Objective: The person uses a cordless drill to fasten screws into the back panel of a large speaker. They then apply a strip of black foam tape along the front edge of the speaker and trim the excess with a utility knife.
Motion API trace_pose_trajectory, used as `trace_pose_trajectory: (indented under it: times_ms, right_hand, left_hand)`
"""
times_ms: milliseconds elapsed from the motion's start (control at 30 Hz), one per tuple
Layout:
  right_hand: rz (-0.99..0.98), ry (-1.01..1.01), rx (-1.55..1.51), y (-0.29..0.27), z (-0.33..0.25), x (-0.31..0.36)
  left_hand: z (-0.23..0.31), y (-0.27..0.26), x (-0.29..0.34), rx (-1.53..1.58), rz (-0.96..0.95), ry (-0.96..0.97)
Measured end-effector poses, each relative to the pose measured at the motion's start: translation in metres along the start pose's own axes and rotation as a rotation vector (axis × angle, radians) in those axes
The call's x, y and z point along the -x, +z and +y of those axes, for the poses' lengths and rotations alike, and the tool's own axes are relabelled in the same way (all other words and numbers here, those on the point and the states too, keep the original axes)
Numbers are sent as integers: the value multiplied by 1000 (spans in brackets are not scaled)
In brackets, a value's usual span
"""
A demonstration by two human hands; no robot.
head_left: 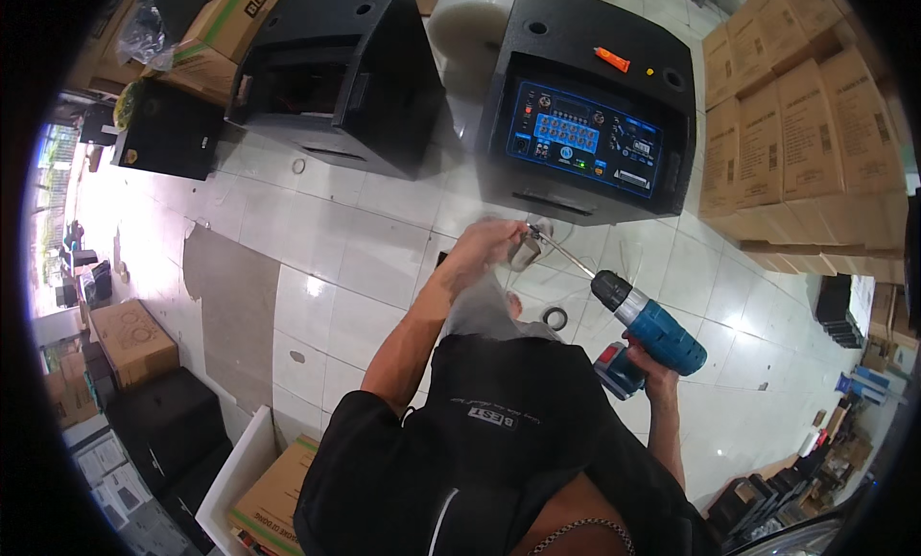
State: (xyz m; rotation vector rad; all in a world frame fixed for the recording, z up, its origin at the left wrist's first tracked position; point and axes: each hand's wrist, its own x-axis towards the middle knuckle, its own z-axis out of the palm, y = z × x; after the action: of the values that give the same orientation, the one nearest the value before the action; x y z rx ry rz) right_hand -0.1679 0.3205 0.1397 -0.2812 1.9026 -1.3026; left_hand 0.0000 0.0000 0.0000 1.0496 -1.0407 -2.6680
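Note:
My right hand [654, 369] grips a teal and black cordless drill [662, 331] by its handle, its long bit [568, 254] reaching left and away from me. At the bit's tip, the fingers of my left hand [484, 247] are pinched together, and a small dark thing there is too small to name. Just beyond stands a black speaker cabinet [595, 199] with a blue-edged control panel [587, 134] set into it. An orange tube [612, 59] and a small yellow cap [649, 71] lie on the cabinet. Below my left fingertips is a greyish container [525, 256], partly hidden.
Another black cabinet [398, 105] with an open recess stands to the left. Stacked cardboard boxes [796, 143] line the right side. A black ring-shaped roll [554, 318] lies on the tiled floor near my legs. Black boxes and cartons [134, 343] crowd the left edge.

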Motion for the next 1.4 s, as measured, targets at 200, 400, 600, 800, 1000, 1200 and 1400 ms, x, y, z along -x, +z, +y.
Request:
trace_pose_trajectory:
  times_ms: [200, 400, 600, 800, 1000, 1200, 1400]
  right_hand:
    - [-8, 121, 34, 35, -51, -57]
    - [-7, 194, 32, 60, -83, -96]
    - [8, 186, -24, 59, -90, -104]
    - [6, 267, -78, 40, -94, -110]
    - [-40, 260, -70, 27, -93, -125]
    - [-122, 332, -41, 10, -81, -128]
    - [-40, 417, 97, 37, -77, -132]
  left_hand:
    - [54, -21, -37, -30, -66, 11]
    - [112, -44, -77, -213, -133, -77]
    - [145, -47, -88, -435, -267, -12]
    - [150, -54, -100, -646, -393, 78]
    - [158, -55, -107, -669, -462, 57]
    - [150, -72, -130, -787, -741, 55]
    - [77, -82, -157, 60, -396, -435]
